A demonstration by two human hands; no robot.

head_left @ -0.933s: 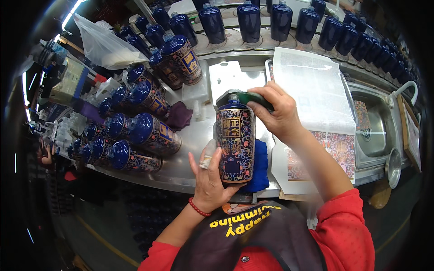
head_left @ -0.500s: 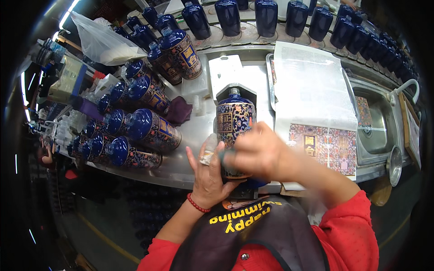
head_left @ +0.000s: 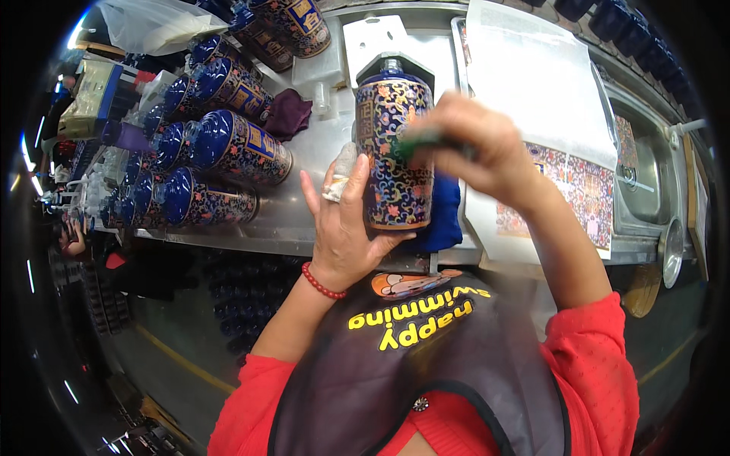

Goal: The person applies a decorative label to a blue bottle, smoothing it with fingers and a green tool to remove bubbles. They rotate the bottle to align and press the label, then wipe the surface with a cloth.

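Observation:
A dark blue bottle (head_left: 395, 167) wrapped in a floral patterned sleeve lies in a grey metal cradle, its neck pointing away from me. My left hand (head_left: 342, 220) steadies it, with the thumb at its base and the fingers along its left side. One of those fingers is wrapped in white tape. My right hand (head_left: 475, 144) is closed on a dark green hand tool (head_left: 426, 144), pressed to or just above the bottle's right side. Motion blur hides the tool's exact kind. Under the bottle's right side lies a blue cloth (head_left: 449, 216).
Several finished-looking patterned bottles (head_left: 239, 148) lie on the left, by a purple cloth (head_left: 289, 114). To the right are printed floral sheets (head_left: 589, 194) under white paper (head_left: 532, 83), then a sink (head_left: 646, 186). Plain blue bottles (head_left: 631, 34) line the far right.
My right hand and the green tool have moved from the bottle's lower part up to its right side. The bottle has turned slightly leftward. The whole view has shifted, so the bench appears higher.

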